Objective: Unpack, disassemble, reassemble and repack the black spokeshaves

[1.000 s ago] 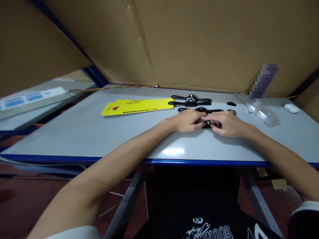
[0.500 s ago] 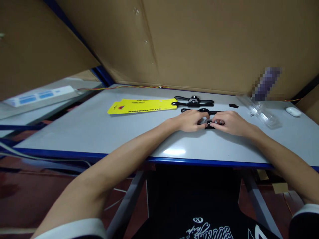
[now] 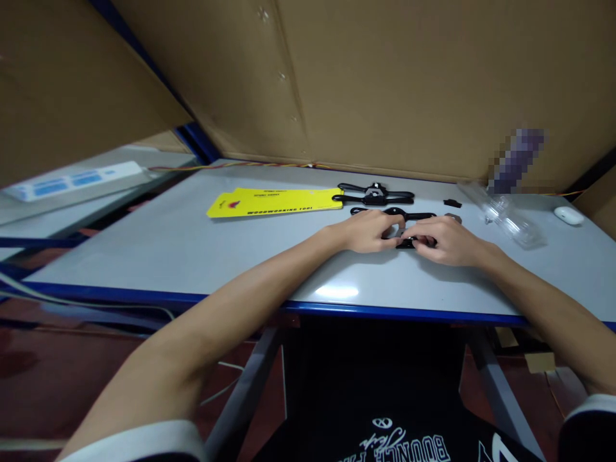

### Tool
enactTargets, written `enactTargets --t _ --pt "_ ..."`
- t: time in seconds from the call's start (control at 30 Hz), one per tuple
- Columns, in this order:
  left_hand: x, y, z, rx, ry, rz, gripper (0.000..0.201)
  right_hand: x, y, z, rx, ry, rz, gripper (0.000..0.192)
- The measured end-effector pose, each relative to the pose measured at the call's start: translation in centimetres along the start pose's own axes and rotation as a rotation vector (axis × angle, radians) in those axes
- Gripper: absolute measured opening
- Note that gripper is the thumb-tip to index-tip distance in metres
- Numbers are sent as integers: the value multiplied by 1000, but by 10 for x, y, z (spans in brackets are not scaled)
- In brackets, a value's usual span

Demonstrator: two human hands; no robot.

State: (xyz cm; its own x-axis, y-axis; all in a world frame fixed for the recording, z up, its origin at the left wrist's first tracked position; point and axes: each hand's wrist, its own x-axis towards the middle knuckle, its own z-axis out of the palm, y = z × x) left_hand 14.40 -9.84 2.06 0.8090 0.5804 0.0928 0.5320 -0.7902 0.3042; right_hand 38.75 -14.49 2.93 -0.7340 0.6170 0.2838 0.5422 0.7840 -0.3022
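Grey, glossy surface (image 3: 192, 256), blue-edged, walled by brown cardboard (image 3: 385, 83). Two hands: left hand (image 3: 368, 232) and right hand (image 3: 445, 240), fingertips pinching one small black metal part (image 3: 409, 242) at centre. Two black two-handled tools (image 3: 376, 193) behind. One flat yellow card (image 3: 274, 201). One clear plastic shell (image 3: 505, 215). One white rounded case (image 3: 568, 215).

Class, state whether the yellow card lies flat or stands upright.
Flat: the yellow card lies face up on the table, printed side showing.
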Motion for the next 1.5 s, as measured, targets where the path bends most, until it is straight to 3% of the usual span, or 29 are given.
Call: enactTargets --t 0.3,0.67,1.0,1.5 --pt "2 -1 3 21 -5 -22 41 -1 9 2 -35 23 54 34" --pt "1 -4 4 8 -12 -40 37 -1 20 5 -75 51 93 20" --pt "0 0 0 23 -32 -45 41 -2 22 4 -144 59 23 23" --pt "0 -3 3 78 -3 -6 43 0 18 6 -74 49 42 28"
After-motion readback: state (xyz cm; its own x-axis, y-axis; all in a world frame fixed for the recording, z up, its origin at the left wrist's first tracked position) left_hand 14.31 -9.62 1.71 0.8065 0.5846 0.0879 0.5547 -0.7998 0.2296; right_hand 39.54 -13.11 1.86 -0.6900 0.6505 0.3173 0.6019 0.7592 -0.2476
